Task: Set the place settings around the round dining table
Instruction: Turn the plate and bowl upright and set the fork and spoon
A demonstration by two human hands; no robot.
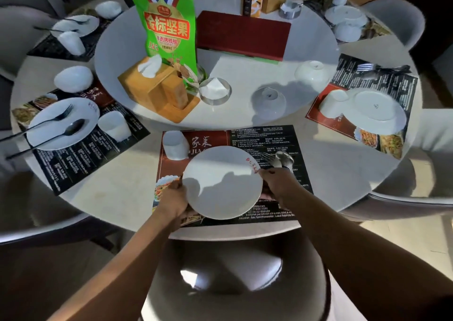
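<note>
One empty plate [221, 182] over placemat [264, 136] | left hand [172, 198] grips left rim | right hand [275, 184] pinches right rim

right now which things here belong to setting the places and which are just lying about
Job: white plate, held by left hand and right hand; menu placemat; upturned cup; fork; spoon.
Lying about: green nut bag; red box; wooden tissue box.

Cutlery [283, 160] above right hand [277, 183] blurred, type unclear.
</note>
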